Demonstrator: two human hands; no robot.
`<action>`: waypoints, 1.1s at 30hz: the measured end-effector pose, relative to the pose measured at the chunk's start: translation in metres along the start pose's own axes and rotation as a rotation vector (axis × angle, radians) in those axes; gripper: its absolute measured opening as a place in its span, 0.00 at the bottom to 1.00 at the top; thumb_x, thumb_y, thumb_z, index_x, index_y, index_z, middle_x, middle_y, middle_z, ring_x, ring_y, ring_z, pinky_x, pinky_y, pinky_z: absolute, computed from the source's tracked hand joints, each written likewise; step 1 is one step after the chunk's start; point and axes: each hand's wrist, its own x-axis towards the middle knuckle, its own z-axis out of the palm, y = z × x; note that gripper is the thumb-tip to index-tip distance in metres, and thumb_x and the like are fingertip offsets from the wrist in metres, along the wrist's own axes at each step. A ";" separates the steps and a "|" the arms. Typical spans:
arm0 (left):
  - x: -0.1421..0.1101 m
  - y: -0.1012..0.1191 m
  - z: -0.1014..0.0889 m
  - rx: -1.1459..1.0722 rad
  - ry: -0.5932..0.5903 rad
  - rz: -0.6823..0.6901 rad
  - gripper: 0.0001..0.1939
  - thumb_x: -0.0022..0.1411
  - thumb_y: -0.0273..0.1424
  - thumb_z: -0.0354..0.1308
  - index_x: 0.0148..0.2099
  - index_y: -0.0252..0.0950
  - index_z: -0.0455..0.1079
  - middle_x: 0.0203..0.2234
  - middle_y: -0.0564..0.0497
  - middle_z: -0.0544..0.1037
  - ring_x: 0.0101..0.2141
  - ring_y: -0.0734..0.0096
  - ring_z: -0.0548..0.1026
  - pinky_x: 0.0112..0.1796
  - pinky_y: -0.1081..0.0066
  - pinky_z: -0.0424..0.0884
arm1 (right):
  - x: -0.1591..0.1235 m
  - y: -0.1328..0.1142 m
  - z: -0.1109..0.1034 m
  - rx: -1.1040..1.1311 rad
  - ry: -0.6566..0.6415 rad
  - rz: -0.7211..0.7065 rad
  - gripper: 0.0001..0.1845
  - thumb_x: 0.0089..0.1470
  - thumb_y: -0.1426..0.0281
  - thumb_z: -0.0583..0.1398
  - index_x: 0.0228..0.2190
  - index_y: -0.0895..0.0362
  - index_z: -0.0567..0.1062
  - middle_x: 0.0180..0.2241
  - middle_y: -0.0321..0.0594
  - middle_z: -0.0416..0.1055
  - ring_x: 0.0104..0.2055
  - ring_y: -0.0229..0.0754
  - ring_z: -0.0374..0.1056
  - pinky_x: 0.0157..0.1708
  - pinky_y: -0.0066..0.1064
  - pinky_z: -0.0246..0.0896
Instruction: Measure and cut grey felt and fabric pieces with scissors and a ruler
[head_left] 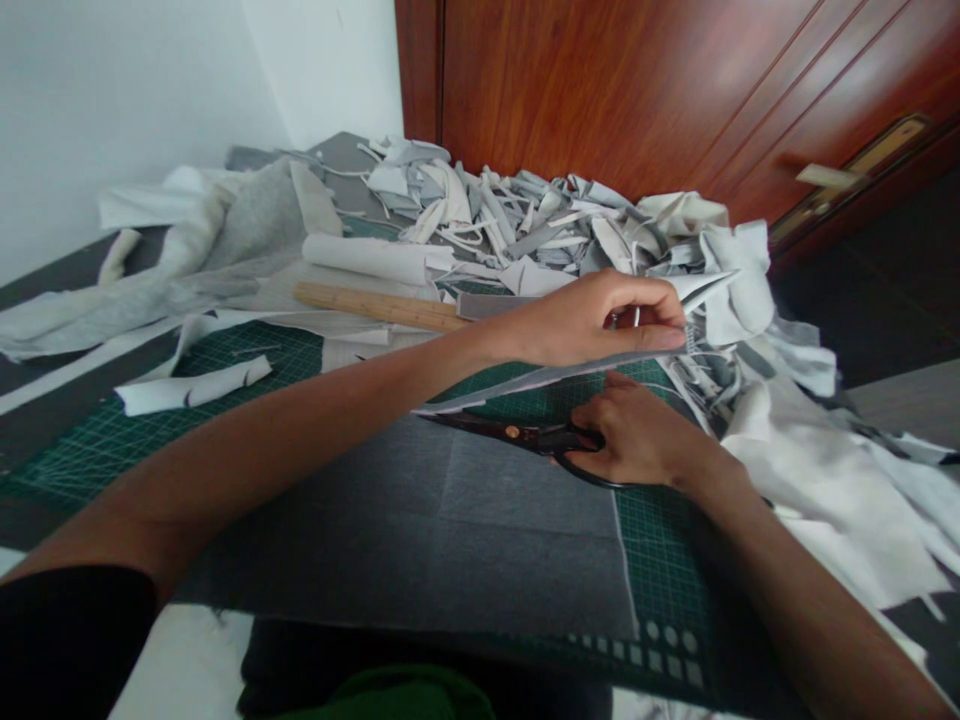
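My right hand [637, 430] grips black-handled scissors [514, 432], their blades pointing left at the edge of a grey fabric piece [420, 530]. Reaching across above it, my left hand [607, 320] pinches the end of a narrow grey fabric strip [555, 372] between thumb and fingers. The strip runs down left to the scissor tips, where my left forearm hides part of the fabric. Beneath the fabric lies a green cutting mat [664, 545] with a printed grid.
A wooden ruler [375, 303] and a white fabric roll [367, 260] lie behind my left forearm. Fabric scraps [510, 215] are heaped along the back by a wooden door [600, 90]. More white cloth [832, 480] lies at right, and grey-white cloth [247, 215] at left.
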 end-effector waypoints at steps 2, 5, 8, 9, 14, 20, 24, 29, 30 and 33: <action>0.000 0.000 0.001 -0.014 -0.003 0.016 0.13 0.70 0.39 0.57 0.40 0.34 0.70 0.35 0.49 0.75 0.37 0.69 0.72 0.38 0.69 0.65 | 0.001 -0.004 -0.001 0.002 0.004 0.005 0.20 0.58 0.53 0.63 0.23 0.55 0.74 0.23 0.39 0.74 0.31 0.46 0.65 0.47 0.41 0.50; -0.001 0.002 0.002 -0.040 -0.009 0.033 0.14 0.70 0.41 0.57 0.39 0.33 0.70 0.35 0.49 0.75 0.37 0.69 0.72 0.38 0.69 0.65 | 0.004 -0.011 -0.003 0.009 0.015 0.026 0.20 0.58 0.53 0.62 0.26 0.56 0.76 0.24 0.40 0.75 0.32 0.47 0.68 0.47 0.41 0.50; -0.001 0.003 0.003 -0.047 -0.014 0.016 0.15 0.69 0.42 0.58 0.39 0.34 0.71 0.35 0.49 0.76 0.37 0.69 0.72 0.38 0.68 0.65 | 0.009 -0.016 -0.005 0.014 0.029 0.046 0.20 0.58 0.53 0.62 0.26 0.56 0.77 0.24 0.40 0.75 0.30 0.45 0.68 0.42 0.39 0.50; -0.001 0.004 0.003 -0.044 -0.016 0.008 0.15 0.69 0.42 0.58 0.40 0.34 0.71 0.35 0.49 0.76 0.37 0.69 0.72 0.38 0.68 0.65 | 0.010 -0.018 -0.006 0.016 0.035 0.048 0.20 0.58 0.53 0.62 0.26 0.56 0.77 0.24 0.40 0.76 0.30 0.45 0.68 0.40 0.39 0.50; -0.001 0.004 0.001 -0.030 -0.034 0.009 0.13 0.70 0.39 0.56 0.40 0.34 0.71 0.35 0.49 0.76 0.37 0.69 0.72 0.39 0.68 0.65 | 0.014 -0.021 -0.011 0.025 0.058 0.074 0.18 0.56 0.55 0.63 0.24 0.56 0.77 0.23 0.40 0.76 0.27 0.43 0.66 0.33 0.36 0.45; -0.002 0.000 0.003 -0.034 -0.081 -0.019 0.12 0.69 0.38 0.58 0.38 0.35 0.70 0.35 0.49 0.77 0.37 0.69 0.72 0.39 0.68 0.66 | 0.014 -0.020 -0.003 0.003 0.114 0.088 0.17 0.55 0.55 0.63 0.26 0.56 0.77 0.25 0.42 0.76 0.29 0.44 0.65 0.31 0.36 0.44; -0.003 -0.005 0.009 -0.047 -0.109 -0.032 0.10 0.68 0.36 0.59 0.38 0.34 0.71 0.35 0.48 0.78 0.36 0.69 0.73 0.39 0.68 0.66 | 0.013 -0.021 0.001 0.072 0.139 0.131 0.17 0.55 0.55 0.63 0.30 0.57 0.79 0.28 0.42 0.76 0.28 0.43 0.64 0.30 0.36 0.45; -0.002 -0.004 0.010 -0.018 -0.114 -0.039 0.10 0.69 0.37 0.59 0.38 0.35 0.72 0.34 0.49 0.78 0.35 0.70 0.72 0.40 0.68 0.66 | 0.015 -0.023 0.002 0.109 0.145 0.114 0.16 0.55 0.56 0.63 0.32 0.57 0.79 0.30 0.43 0.76 0.32 0.45 0.66 0.32 0.35 0.49; -0.002 -0.004 0.009 -0.011 -0.105 -0.039 0.11 0.69 0.38 0.59 0.38 0.35 0.71 0.34 0.49 0.78 0.34 0.71 0.72 0.40 0.68 0.66 | 0.016 -0.023 0.003 0.087 0.165 0.101 0.17 0.54 0.55 0.64 0.32 0.57 0.79 0.32 0.44 0.77 0.35 0.47 0.67 0.34 0.36 0.50; -0.003 -0.005 0.008 0.000 -0.078 -0.017 0.12 0.70 0.38 0.59 0.38 0.34 0.71 0.33 0.50 0.77 0.34 0.71 0.71 0.40 0.69 0.65 | 0.019 -0.024 0.005 0.039 0.179 0.086 0.20 0.54 0.53 0.64 0.33 0.59 0.79 0.33 0.47 0.77 0.38 0.50 0.67 0.37 0.37 0.51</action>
